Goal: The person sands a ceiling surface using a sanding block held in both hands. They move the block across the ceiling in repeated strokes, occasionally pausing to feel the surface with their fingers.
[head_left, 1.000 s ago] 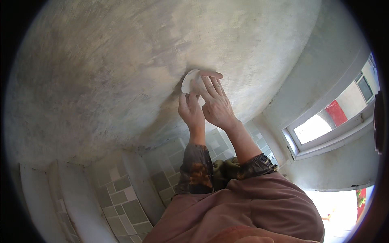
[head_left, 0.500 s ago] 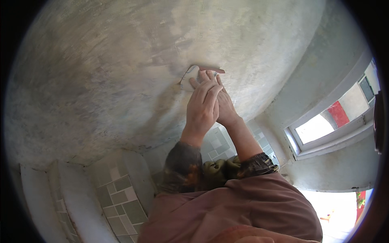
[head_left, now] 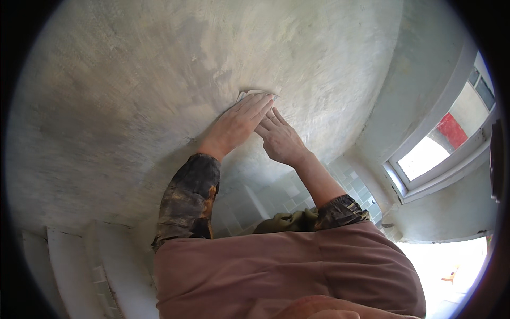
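Both my hands are raised to a mottled grey plastered wall (head_left: 159, 80). A piece of sandpaper (head_left: 244, 94), pale on its back, lies against that surface, mostly covered by my fingers. My left hand (head_left: 234, 123) presses flat over it, fingers stretched toward the upper right. Just below and to the right, my right hand (head_left: 283, 142) has its fingers extended, their tips touching or close beside the left fingertips. Whether the right fingers also bear on the paper cannot be made out.
A window with a pale frame (head_left: 411, 183) is set in the right wall. Pale ledges or steps (head_left: 114, 260) stand at the lower left. Grey-green tiles (head_left: 289, 190) show below my hands, and bright daylight enters at the lower right.
My left hand has shifted from atop the right hand onto the sandpaper, its elbow swinging left. My right hand has slid down off most of the paper. The view has turned slightly.
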Available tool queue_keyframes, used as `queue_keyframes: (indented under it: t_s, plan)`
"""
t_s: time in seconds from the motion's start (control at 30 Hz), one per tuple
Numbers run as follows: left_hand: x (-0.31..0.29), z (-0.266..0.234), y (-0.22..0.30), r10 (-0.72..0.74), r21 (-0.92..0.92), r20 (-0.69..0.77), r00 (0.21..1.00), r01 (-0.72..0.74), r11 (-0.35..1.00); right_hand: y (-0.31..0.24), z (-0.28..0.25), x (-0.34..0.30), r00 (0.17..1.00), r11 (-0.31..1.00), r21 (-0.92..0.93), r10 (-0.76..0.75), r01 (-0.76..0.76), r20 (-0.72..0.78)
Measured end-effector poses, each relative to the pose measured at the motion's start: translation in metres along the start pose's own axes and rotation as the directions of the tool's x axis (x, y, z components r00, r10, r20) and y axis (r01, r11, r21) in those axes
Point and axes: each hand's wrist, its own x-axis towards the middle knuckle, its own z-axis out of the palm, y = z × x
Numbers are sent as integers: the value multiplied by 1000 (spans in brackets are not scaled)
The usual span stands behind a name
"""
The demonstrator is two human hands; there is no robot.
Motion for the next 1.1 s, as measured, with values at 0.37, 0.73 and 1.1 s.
queue_keyframes:
  t_s: [0.37,0.73,1.1]
  plan:
    - [4,9,19,-65,351,202,977,-11,936,0,-30,-39,977,988,-120,116,-96,180]
    - [1,23,19,-70,689,200,977,-89,719,10,-27,-18,918,918,-67,383,-390,-101]
    - [-47,-36,17,-214,634,51,976,134,761,-6,-4,-6,901,895,188,426,-405,-86]
